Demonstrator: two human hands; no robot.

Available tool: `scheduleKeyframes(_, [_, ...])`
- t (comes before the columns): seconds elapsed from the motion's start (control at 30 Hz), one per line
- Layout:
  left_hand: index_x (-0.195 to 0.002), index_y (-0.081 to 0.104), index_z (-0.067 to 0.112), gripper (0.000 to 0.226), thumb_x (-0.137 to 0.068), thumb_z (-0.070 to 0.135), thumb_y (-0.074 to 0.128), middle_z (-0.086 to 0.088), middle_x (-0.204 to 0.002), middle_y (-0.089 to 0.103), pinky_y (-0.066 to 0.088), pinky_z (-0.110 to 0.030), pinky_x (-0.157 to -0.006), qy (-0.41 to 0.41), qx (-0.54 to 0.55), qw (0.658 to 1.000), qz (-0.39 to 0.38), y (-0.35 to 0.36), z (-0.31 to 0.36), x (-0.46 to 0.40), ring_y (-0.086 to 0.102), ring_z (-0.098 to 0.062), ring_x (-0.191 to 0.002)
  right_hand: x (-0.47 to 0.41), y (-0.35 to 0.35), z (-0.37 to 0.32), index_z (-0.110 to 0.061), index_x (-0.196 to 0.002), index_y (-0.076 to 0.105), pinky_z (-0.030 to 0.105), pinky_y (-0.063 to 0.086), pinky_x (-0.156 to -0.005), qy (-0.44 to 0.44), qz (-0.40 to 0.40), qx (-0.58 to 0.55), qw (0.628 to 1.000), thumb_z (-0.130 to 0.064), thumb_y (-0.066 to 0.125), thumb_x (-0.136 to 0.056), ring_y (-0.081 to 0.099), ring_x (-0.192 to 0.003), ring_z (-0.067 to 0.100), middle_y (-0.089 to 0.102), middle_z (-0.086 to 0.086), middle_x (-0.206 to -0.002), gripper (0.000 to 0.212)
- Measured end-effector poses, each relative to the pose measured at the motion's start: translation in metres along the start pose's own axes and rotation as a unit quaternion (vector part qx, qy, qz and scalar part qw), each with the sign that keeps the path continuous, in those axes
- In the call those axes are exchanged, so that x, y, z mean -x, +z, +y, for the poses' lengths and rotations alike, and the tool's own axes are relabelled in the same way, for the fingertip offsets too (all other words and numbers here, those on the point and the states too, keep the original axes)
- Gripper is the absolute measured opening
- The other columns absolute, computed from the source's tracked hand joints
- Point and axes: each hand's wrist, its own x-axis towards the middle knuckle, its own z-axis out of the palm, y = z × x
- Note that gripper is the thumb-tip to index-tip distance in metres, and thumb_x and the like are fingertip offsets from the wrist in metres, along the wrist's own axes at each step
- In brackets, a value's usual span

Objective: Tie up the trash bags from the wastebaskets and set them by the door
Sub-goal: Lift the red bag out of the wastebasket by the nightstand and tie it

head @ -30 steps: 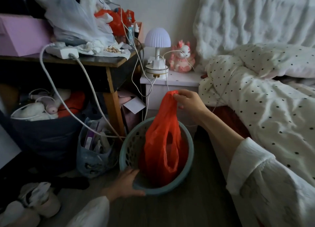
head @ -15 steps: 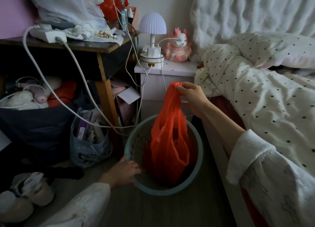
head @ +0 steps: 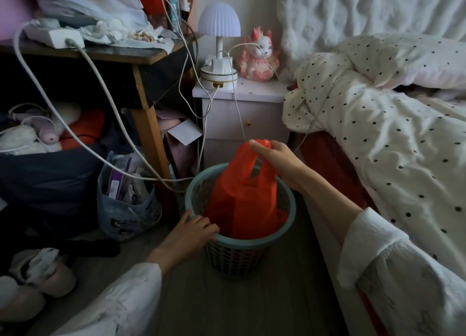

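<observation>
A red plastic trash bag (head: 242,199) hangs half out of a round teal wastebasket (head: 252,245) on the floor in the middle of the head view. My right hand (head: 274,156) pinches the bag's handles at the top, above the basket's far rim. My left hand (head: 191,232) grips the near left rim of the basket. The bag's lower part is still inside the basket and its bottom is hidden.
A cluttered wooden desk (head: 141,56) with dangling cables (head: 100,124) stands to the left. A white nightstand (head: 242,114) with a lamp (head: 219,45) sits behind the basket. The bed (head: 390,144) runs along the right. A grey bag of items (head: 126,199) and slippers (head: 37,282) lie on the left floor.
The basket now stands more upright. My left hand has shifted along its near rim. My right hand still holds the bag's handles above the basket.
</observation>
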Motion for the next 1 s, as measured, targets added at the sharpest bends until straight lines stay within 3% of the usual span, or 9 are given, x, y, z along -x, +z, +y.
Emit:
scheduleKeyframes(0.1, [-0.116,0.049,0.031,0.061,-0.079,0.062,0.012,0.008,-0.118,0.053,0.013,-0.04,-0.115,-0.008,0.043,0.999,-0.006,0.007,-0.006,0.009,0.043,-0.01,-0.12,0.001,0.002,0.017,-0.006,-0.109,0.052,0.044,0.05,-0.089,-0.049,0.068,0.163,0.983,-0.053,0.071,-0.065,0.056,-0.102,0.028,0.054,0.015,-0.112,0.067])
scheduleKeyframes(0.27, [-0.14,0.022,0.033,0.089,-0.067,0.069,0.057,0.008,-0.146,0.03,0.029,-0.033,-0.111,-0.084,0.359,0.917,0.15,-0.018,-0.004,-0.02,0.029,-0.01,-0.135,0.005,0.009,0.016,-0.001,-0.102,0.062,0.03,0.036,-0.092,-0.166,0.074,0.221,0.958,-0.016,0.062,-0.083,0.051,-0.111,0.03,0.054,0.015,-0.114,0.025])
scheduleKeyframes(0.4, [-0.144,-0.006,0.027,0.14,-0.037,0.073,0.072,-0.001,-0.154,0.013,0.02,-0.044,-0.116,-0.138,0.411,0.889,0.147,-0.051,0.025,-0.07,0.014,-0.019,-0.142,-0.008,0.01,0.001,0.0,-0.094,0.071,0.03,0.038,-0.1,-0.188,0.068,0.199,0.959,-0.015,0.065,-0.082,0.05,-0.115,0.027,0.054,0.015,-0.118,0.02])
scheduleKeyframes(0.5, [-0.135,0.012,0.039,0.114,-0.044,0.065,0.074,-0.001,-0.142,0.032,0.025,-0.047,-0.112,-0.125,0.431,0.884,0.13,-0.052,0.048,-0.096,0.031,-0.02,-0.132,-0.014,0.01,-0.01,-0.002,-0.088,0.072,0.039,0.035,-0.107,-0.183,0.035,0.173,0.967,-0.019,0.066,-0.081,0.044,-0.121,0.022,0.048,0.01,-0.126,0.02])
scheduleKeyframes(0.57, [-0.125,0.036,0.029,0.082,-0.056,0.051,0.073,-0.004,-0.126,0.051,0.032,-0.042,-0.108,-0.15,0.477,0.852,0.157,-0.048,0.055,-0.11,0.047,-0.022,-0.121,-0.016,0.003,-0.011,0.001,-0.089,0.072,0.034,0.035,-0.107,-0.18,0.023,0.155,0.971,-0.018,0.065,-0.082,0.043,-0.122,0.017,0.046,0.008,-0.129,0.021])
scheduleKeyframes(0.67, [-0.09,0.063,0.011,0.018,-0.08,0.026,0.062,-0.021,-0.101,0.068,0.039,-0.023,-0.072,-0.215,0.489,0.826,0.179,-0.05,0.049,-0.121,0.063,-0.031,-0.099,-0.018,-0.013,0.006,-0.003,-0.101,0.07,0.03,0.04,-0.101,-0.147,0.029,0.126,0.981,-0.024,0.064,-0.084,0.048,-0.116,0.014,0.048,0.006,-0.127,0.028])
scheduleKeyframes(0.77, [-0.062,0.055,0.02,0.023,-0.083,0.029,0.059,-0.024,-0.087,0.067,0.037,-0.029,-0.067,-0.249,0.488,0.819,0.172,-0.054,0.034,-0.119,0.064,-0.033,-0.093,-0.019,-0.024,0.037,-0.009,-0.108,0.061,0.033,0.045,-0.098,-0.094,0.066,0.061,0.992,-0.032,0.065,-0.083,0.056,-0.113,0.02,0.059,0.008,-0.12,0.034])
scheduleKeyframes(0.87, [-0.079,0.065,0.009,0.014,-0.08,0.022,0.066,-0.023,-0.087,0.066,0.038,-0.027,-0.067,-0.3,0.497,0.779,0.235,-0.068,0.017,-0.114,0.064,-0.033,-0.091,-0.014,-0.017,0.074,-0.015,-0.139,0.035,0.013,0.041,-0.093,-0.016,-0.013,0.031,0.999,-0.032,0.07,-0.078,0.046,-0.119,0.01,0.047,-0.001,-0.132,0.072])
scheduleKeyframes(1.0, [-0.091,0.064,0.011,0.014,-0.077,0.011,0.067,-0.01,-0.092,0.065,0.046,-0.03,-0.077,-0.288,0.597,0.693,0.285,-0.093,0.001,-0.106,0.061,-0.022,-0.089,-0.022,0.023,0.104,-0.024,-0.148,-0.004,0.042,0.006,-0.12,-0.007,-0.093,0.119,0.988,-0.048,0.08,-0.058,0.002,-0.146,0.019,0.004,0.0,-0.158,0.125])
